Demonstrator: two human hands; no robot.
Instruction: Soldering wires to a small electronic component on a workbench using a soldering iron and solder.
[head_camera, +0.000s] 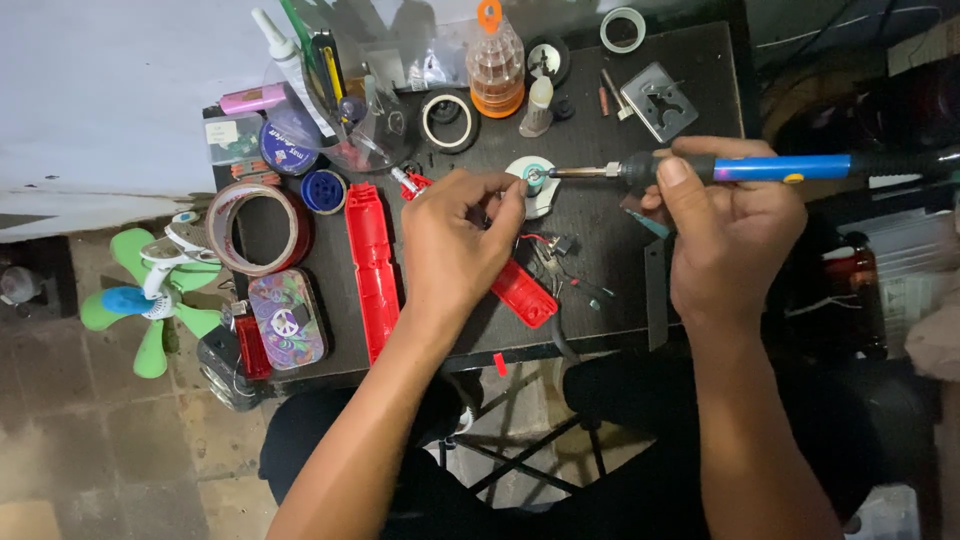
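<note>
My right hand (725, 235) grips a blue-handled soldering iron (770, 168) that lies level, its metal tip pointing left onto a small round white and teal part (530, 180). My left hand (455, 240) hovers just left of that part, fingers pinched together near the tip; whether a thin wire is between them I cannot tell. Beneath the left hand lies a red plastic shell piece (525, 293) with thin wires (550, 250) beside it.
A long red plastic casing (370, 265) lies left of my hand on the dark table (600, 310). Tape rolls (258, 228), a patterned tin (288, 318), a clear tub of tools (345, 110), an orange bottle (496, 65) and a metal plate (658, 100) crowd the back. A green fan (150, 295) sits on the floor.
</note>
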